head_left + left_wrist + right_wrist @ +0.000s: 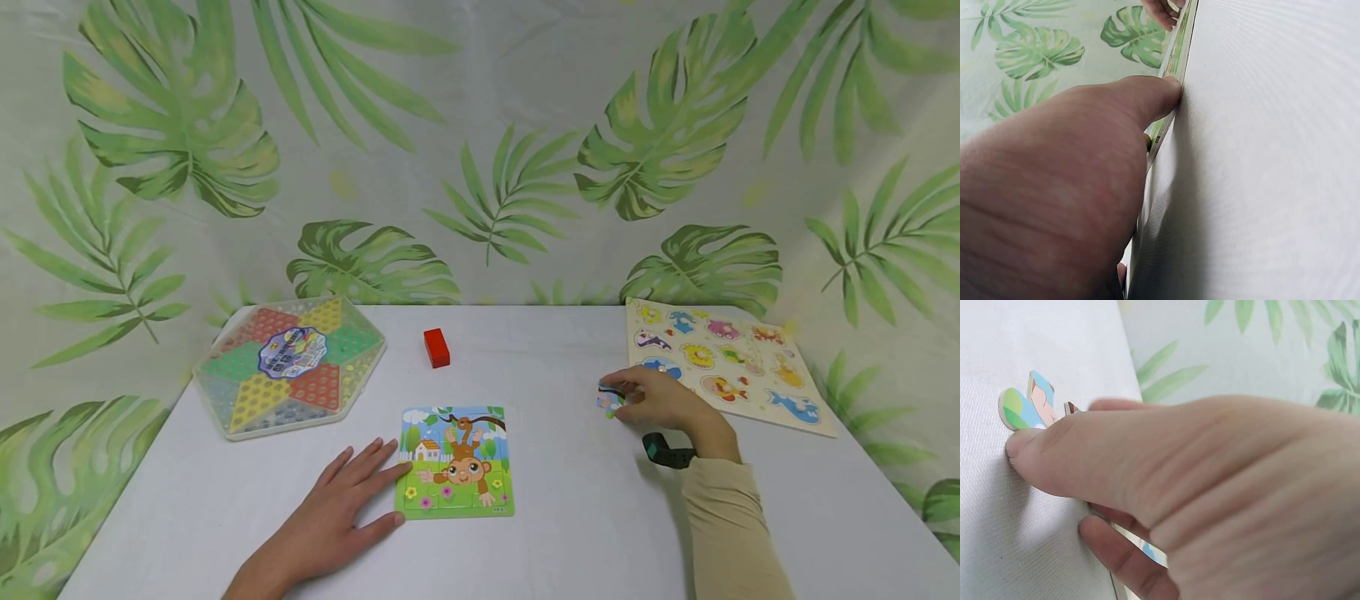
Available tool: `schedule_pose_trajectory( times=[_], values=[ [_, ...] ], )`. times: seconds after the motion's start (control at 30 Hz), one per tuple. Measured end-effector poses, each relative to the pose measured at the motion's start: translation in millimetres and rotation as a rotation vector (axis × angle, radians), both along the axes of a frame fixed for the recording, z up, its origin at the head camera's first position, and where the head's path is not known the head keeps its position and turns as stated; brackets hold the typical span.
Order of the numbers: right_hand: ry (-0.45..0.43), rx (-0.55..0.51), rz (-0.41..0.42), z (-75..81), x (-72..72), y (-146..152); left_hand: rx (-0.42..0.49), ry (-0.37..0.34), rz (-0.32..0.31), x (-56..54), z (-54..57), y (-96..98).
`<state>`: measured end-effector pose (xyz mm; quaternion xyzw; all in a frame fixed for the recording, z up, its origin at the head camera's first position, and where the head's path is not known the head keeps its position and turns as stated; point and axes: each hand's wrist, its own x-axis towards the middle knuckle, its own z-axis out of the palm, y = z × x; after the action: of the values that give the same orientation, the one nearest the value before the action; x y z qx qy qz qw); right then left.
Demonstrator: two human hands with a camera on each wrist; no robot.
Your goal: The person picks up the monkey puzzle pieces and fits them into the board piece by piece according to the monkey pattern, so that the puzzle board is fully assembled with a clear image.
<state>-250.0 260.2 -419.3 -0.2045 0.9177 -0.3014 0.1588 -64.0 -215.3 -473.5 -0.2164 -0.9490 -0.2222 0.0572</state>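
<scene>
A square monkey jigsaw puzzle lies flat on the white table. My left hand is spread at its left side, with the index finger and thumb touching the edge. From low down in the left wrist view, the left thumb presses against the thin puzzle edge. Further right, my right hand pinches a small puzzle piece between thumb and fingers, close over the table. The right wrist view shows the piece's blue, green and pink end beyond the thumb; the fingers hide the rest.
A hexagonal Chinese checkers box sits at the back left. Behind the puzzle stands a red block. A wooden animal peg board lies at the right, partly under my right hand's outline. Leaf-print cloth hangs behind the table.
</scene>
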Motion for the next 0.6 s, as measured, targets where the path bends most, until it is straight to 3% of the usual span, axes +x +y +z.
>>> schedule_pose_trajectory(
  times=[0.37,0.6],
  values=[
    [0.03,0.048,0.016,-0.6,-3.7,-4.3,0.005,-0.008,-0.001,0.0,0.6,0.1],
    [0.081,0.093,0.008,-2.9,-5.2,-6.7,0.002,0.026,-0.011,-0.3,0.5,0.6]
  ],
)
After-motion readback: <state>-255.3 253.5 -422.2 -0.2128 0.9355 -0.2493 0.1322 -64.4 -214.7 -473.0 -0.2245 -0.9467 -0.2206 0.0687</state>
